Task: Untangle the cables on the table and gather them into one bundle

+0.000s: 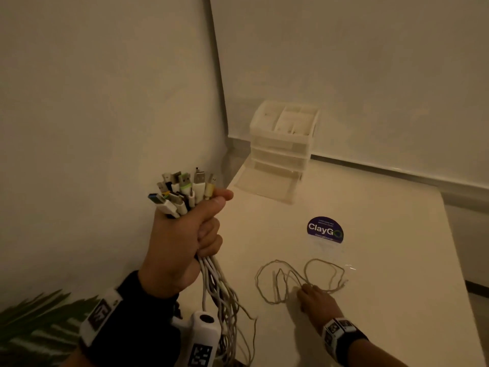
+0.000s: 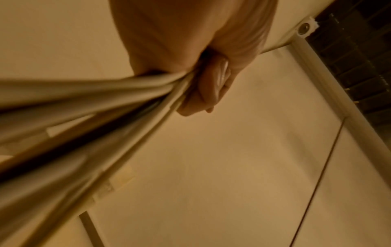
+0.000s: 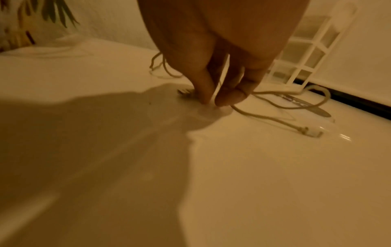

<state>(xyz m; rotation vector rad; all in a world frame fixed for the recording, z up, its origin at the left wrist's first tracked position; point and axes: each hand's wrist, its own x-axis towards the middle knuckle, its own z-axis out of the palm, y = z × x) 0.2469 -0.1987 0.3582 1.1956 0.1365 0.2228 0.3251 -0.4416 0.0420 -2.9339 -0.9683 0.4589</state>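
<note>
My left hand [image 1: 185, 242] is raised over the table's left edge and grips a thick bundle of cables [image 1: 222, 292]. Their several USB plugs [image 1: 185, 189] stick up above the fist, and the white cords hang down below it. In the left wrist view, curled fingers [image 2: 203, 93] clamp the cords [image 2: 105, 93]. One loose thin cable [image 1: 317, 259] lies in tangled loops on the white table [image 1: 383, 287]. My right hand [image 1: 315, 298] reaches down to the loops' near edge. Its thumb and fingertips [image 3: 230, 98] pinch the cable [image 3: 264, 117] against the tabletop, and the cable's plug [image 3: 313, 132] lies to the right.
A white drawer organiser [image 1: 283, 144] stands in the back corner with its bottom drawer [image 1: 264, 185] pulled out. A round purple sticker [image 1: 325, 229] is stuck to the table beyond the loose cable. Plant leaves [image 1: 34, 321] show at the lower left, with walls behind and to the left.
</note>
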